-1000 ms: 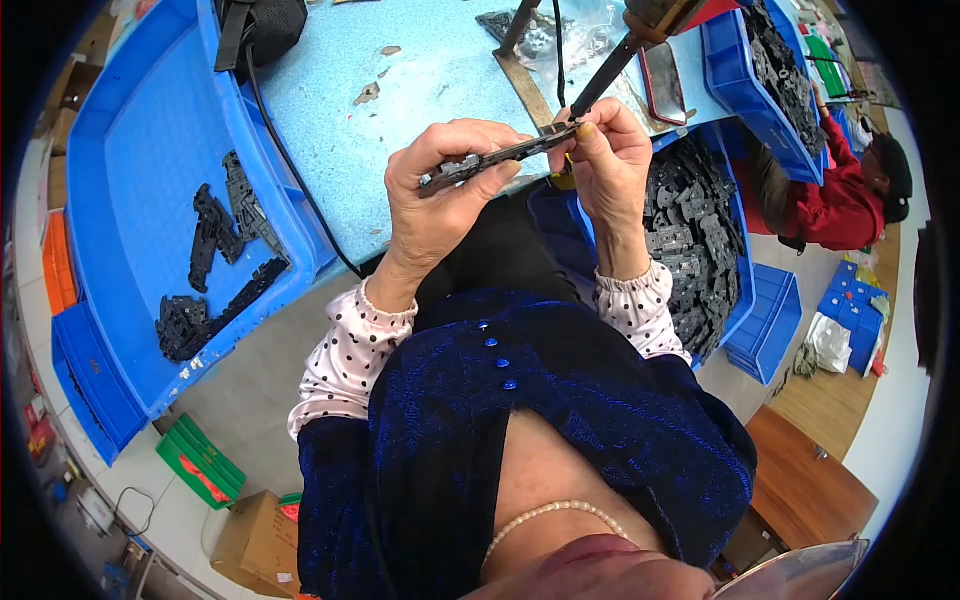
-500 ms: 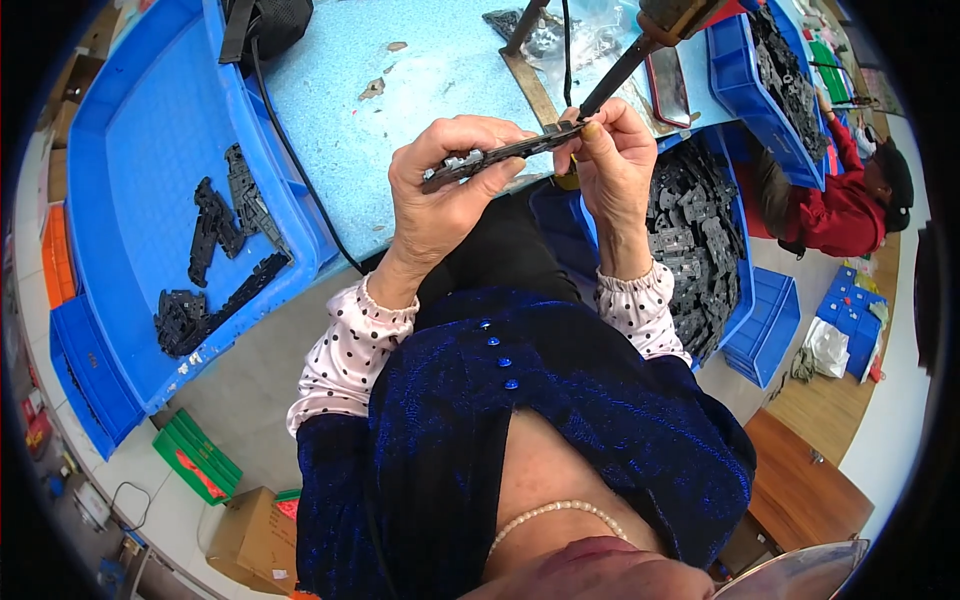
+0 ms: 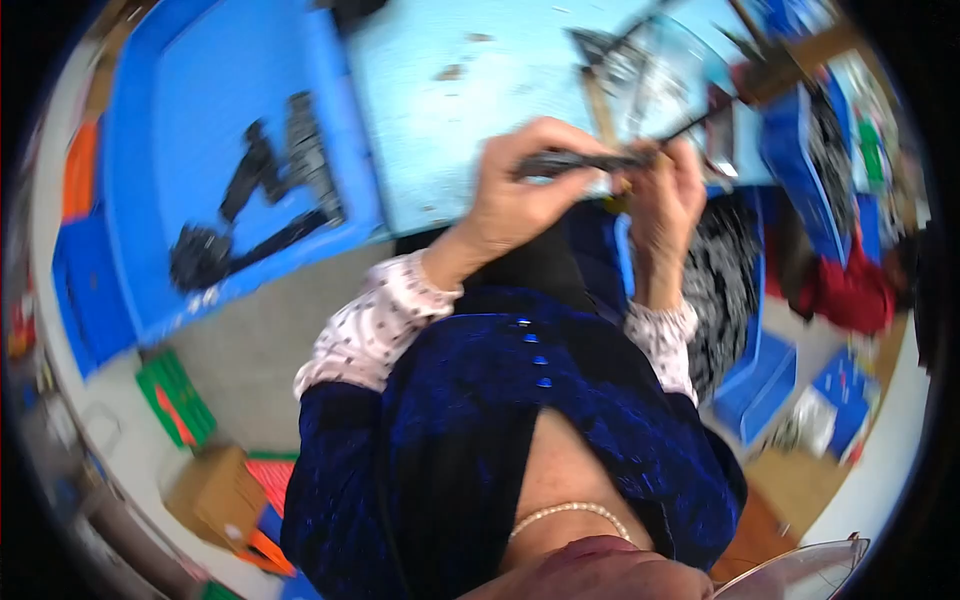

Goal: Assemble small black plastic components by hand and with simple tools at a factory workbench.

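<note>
Above the near edge of the light blue table, both hands hold one long, thin black plastic part (image 3: 578,162). My left hand (image 3: 515,195) is closed around its left end, thumb below and fingers above. At the other end, my right hand (image 3: 662,205) pinches it, the fingertips smeared by motion. The dark shaft of a tool (image 3: 700,118) slants down toward that right end; blur hides whether it touches. In a large blue tray (image 3: 215,60) to the left lie several similar black parts (image 3: 312,150).
A blue bin heaped with black parts (image 3: 722,290) stands right of my right forearm. Another blue bin (image 3: 800,165) sits at the table's right side, with a person in red (image 3: 850,290) beyond it. Clear plastic bags (image 3: 655,75) lie at the back of the table.
The whole view has shifted and blurred, so hands, table and trays appear further right. Both hands keep hold of the black part, which now looks more level.
</note>
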Demonstrator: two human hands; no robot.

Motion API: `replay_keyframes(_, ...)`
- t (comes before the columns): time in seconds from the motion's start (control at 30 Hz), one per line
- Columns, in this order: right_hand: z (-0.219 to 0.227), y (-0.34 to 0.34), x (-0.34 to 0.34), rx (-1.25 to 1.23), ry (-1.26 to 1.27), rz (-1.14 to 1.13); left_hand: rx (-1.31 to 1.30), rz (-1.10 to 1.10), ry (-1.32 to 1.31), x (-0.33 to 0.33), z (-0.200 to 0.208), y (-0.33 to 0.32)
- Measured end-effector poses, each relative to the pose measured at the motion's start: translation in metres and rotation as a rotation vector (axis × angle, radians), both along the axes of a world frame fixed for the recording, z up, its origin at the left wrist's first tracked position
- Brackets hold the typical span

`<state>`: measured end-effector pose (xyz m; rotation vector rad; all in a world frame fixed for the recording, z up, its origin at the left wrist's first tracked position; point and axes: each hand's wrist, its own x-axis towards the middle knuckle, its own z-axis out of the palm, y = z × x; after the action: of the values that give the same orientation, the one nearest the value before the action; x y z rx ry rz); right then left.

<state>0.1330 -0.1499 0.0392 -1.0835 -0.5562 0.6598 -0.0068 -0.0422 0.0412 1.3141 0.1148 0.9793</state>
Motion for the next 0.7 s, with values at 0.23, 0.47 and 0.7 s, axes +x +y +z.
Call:
replay_keyframes(0.23,-0.063,-0.092,0.073,-0.062,0.038,-0.007,0.556,0.011,0.253,-0.022,0.01,-0.016)
replay_keyframes(0.47,-0.049,-0.351,0.142,-0.531,-0.015,-0.377,0.689,0.455,0.771,-0.161,0.041,0.131)
replay_keyframes(0.7,-0.073,-0.475,0.208,-2.048,-1.136,-0.499,0.893,0.202,1.581,-0.275,-0.018,0.219)
